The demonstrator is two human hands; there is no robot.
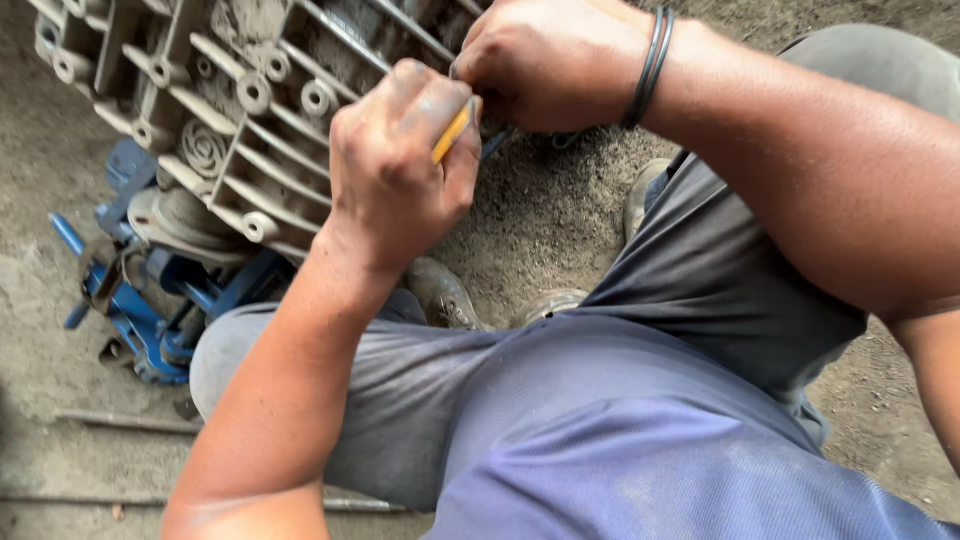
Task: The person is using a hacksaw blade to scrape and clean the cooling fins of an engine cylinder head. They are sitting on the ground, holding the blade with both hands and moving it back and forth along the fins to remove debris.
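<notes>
Two hands work at the edge of a grey ribbed metal casting (pixel 250 100) lying on dirt: left hand (pixel 395 170) fingers clamped on a yellow-handled tool (pixel 452 132), right hand (pixel 545 65) fingers curled together against the casting, blue machine frame (pixel 150 300) beneath

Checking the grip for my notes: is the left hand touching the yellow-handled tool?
Touching. The head view shows the left hand closed around the yellow-handled tool, its fingers wrapped over the handle beside the grey ribbed metal casting.
</notes>
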